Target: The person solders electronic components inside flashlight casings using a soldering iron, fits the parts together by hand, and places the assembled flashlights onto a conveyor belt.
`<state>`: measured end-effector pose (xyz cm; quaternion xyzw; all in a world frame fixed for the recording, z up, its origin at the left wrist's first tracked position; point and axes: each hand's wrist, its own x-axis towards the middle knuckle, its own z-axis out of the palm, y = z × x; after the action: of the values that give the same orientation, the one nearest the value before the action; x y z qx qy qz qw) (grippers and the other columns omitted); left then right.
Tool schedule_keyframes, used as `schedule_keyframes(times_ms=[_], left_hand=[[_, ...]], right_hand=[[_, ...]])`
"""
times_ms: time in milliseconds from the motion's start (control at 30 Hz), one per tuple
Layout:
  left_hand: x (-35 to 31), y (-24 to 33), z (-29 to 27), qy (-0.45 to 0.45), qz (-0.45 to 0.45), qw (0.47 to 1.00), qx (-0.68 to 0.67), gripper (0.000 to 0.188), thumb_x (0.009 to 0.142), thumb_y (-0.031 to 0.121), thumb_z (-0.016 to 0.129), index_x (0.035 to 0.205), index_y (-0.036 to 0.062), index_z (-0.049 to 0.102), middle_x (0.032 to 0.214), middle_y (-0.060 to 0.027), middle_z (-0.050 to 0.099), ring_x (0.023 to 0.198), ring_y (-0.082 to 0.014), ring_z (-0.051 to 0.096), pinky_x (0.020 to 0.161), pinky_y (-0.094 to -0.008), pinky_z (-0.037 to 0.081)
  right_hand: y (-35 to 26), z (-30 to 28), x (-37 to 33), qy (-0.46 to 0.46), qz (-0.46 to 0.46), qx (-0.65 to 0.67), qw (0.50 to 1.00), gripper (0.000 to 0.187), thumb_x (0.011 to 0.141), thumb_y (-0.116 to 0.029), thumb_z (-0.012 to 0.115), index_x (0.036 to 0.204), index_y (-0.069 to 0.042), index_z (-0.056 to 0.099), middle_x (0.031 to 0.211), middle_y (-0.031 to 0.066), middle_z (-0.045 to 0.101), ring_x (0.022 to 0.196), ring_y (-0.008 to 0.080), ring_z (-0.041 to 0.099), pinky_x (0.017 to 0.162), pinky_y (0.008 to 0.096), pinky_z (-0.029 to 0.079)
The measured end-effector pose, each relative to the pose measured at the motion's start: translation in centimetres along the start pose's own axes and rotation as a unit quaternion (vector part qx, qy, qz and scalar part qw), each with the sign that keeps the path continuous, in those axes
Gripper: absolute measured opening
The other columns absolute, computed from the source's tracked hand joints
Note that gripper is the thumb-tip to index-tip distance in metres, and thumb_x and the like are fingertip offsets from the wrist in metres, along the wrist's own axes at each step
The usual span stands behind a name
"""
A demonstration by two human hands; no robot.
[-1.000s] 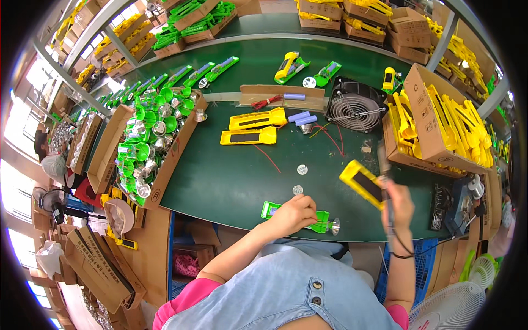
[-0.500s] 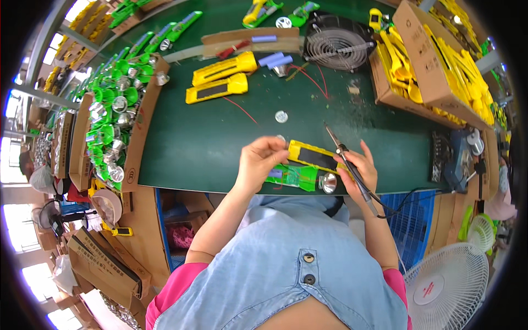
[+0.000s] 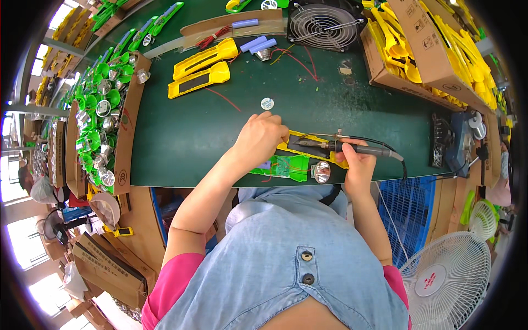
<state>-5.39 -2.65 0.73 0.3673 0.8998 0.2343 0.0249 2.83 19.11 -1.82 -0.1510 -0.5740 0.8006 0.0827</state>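
My right hand (image 3: 358, 169) grips a soldering iron (image 3: 363, 148), which lies nearly level with its tip pointing left over a yellow plastic casing (image 3: 340, 164). The casing has a dark panel along its middle. My left hand (image 3: 258, 136), back upward, has its fingers closed at the casing's left end; the fingertips are partly hidden. Just below, near the table edge, lies a green torch body (image 3: 294, 166) with a circuit board and thin red wires. A silver reflector (image 3: 320, 172) is at its right end. A round white sticker (image 3: 267, 103) lies beyond my left hand.
Two yellow casings (image 3: 199, 80) and blue cylindrical cells (image 3: 258, 45) lie farther back. A metal-grilled fan (image 3: 324, 27) stands behind. Boxes flank the table: green torch parts in one (image 3: 131, 129), yellow parts in another (image 3: 379, 66). A solder spool (image 3: 477, 126) is at right.
The soldering iron has swung from pointing up and away to lying nearly level over the yellow casing. My left hand has turned its back upward. The whole view has shifted slightly.
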Motion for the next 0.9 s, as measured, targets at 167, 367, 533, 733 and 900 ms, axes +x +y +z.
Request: schedule_keyframes(times_ms=[167, 367, 533, 733, 900], left_hand=[[0.4, 0.3, 0.0, -0.041, -0.041, 0.998, -0.039, 0.004, 0.069, 0.006, 0.06, 0.073, 0.0056, 0.062, 0.073, -0.0088, 0.052, 0.079, -0.027, 0.053, 0.07, -0.0355, 0.044], [0.7, 0.5, -0.1, -0.057, -0.047, 0.997, -0.022, 0.004, 0.07, 0.006, 0.06, 0.074, 0.0057, 0.062, 0.074, -0.0105, 0.051, 0.08, -0.0277, 0.053, 0.069, -0.0359, 0.044], [0.8, 0.9, 0.0, -0.061, -0.05, 0.997, 0.007, 0.004, 0.07, 0.004, 0.06, 0.074, 0.0054, 0.062, 0.075, -0.0112, 0.051, 0.08, -0.0278, 0.052, 0.07, -0.036, 0.044], [1.0, 1.1, -0.2, -0.073, -0.051, 0.996, 0.031, 0.007, 0.069, 0.002, 0.058, 0.074, 0.0043, 0.062, 0.076, -0.0119, 0.052, 0.08, -0.0276, 0.052, 0.07, -0.0357, 0.044], [1.2, 1.5, -0.4, -0.081, -0.046, 0.994, 0.056, 0.01, 0.068, 0.002, 0.057, 0.075, 0.0052, 0.064, 0.076, -0.0116, 0.052, 0.08, -0.0271, 0.052, 0.069, -0.0356, 0.045]], right_hand=[[0.2, 0.2, 0.0, -0.001, 0.059, -0.029, 0.998, 0.012, 0.081, -0.003, 0.059, 0.092, 0.002, 0.057, 0.077, 0.0081, 0.061, 0.062, 0.01, 0.057, 0.057, 0.0206, 0.047], [0.0, 0.6, 0.3, -0.004, 0.073, -0.036, 0.997, 0.012, 0.081, -0.003, 0.059, 0.092, 0.002, 0.058, 0.077, 0.0073, 0.061, 0.061, 0.0093, 0.057, 0.054, 0.0194, 0.046], [-0.1, 0.7, 0.5, -0.015, 0.075, -0.06, 0.995, 0.012, 0.081, -0.003, 0.059, 0.091, 0.003, 0.059, 0.077, 0.0074, 0.061, 0.062, 0.0096, 0.058, 0.054, 0.0191, 0.045], [0.0, 0.8, 0.4, -0.017, 0.072, -0.057, 0.996, 0.013, 0.081, -0.004, 0.06, 0.091, 0.003, 0.059, 0.077, 0.0077, 0.061, 0.062, 0.0101, 0.059, 0.053, 0.0191, 0.045], [0.2, 0.4, 0.4, -0.028, 0.058, -0.058, 0.996, 0.014, 0.081, -0.005, 0.061, 0.092, 0.003, 0.058, 0.077, 0.0082, 0.061, 0.061, 0.0104, 0.059, 0.052, 0.0195, 0.046]])
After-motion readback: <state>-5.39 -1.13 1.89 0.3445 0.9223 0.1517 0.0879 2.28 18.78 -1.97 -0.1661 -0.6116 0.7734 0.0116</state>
